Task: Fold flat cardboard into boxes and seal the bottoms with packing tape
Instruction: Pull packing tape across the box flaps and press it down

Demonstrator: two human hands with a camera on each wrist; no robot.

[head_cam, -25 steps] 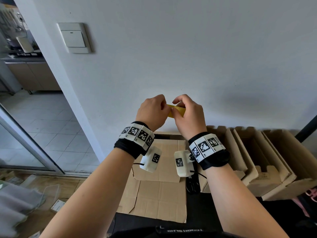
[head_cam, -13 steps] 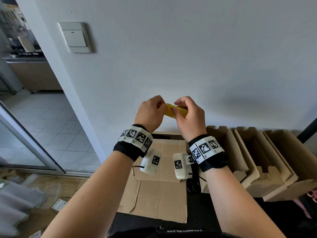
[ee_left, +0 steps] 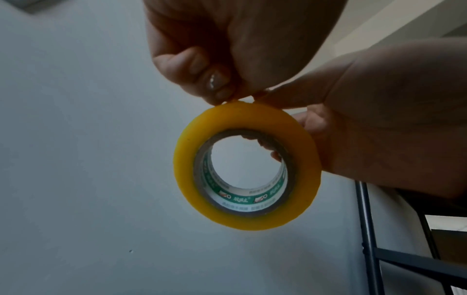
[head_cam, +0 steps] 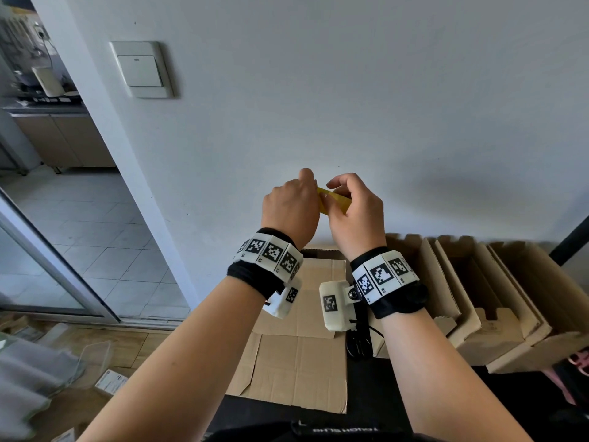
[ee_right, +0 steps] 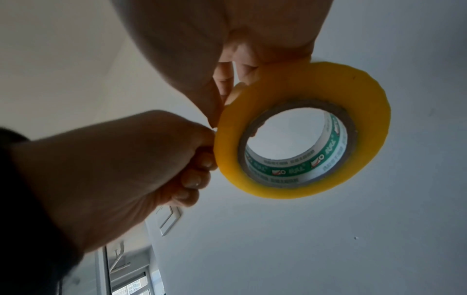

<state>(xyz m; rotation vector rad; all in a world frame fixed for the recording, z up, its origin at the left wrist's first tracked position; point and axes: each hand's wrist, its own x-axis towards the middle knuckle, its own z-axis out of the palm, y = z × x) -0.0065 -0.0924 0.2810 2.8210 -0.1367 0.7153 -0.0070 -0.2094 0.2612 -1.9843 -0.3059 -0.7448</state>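
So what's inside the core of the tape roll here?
Tape roll: a green-and-white printed liner and right hand fingertips hooked in; beyond, bare wall. Left hand pinches the rim, hiding any loose end.

Setting, as we read it: a home. White wall with light switch [head_cam: 141, 69], tiled floor [head_cam: 86, 231], kitchen cabinet [head_cam: 63, 138] beyond sliding door [head_cam: 47, 266].

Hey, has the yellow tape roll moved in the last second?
No. The tape roll stays at the same spot, below and right of the light switch.
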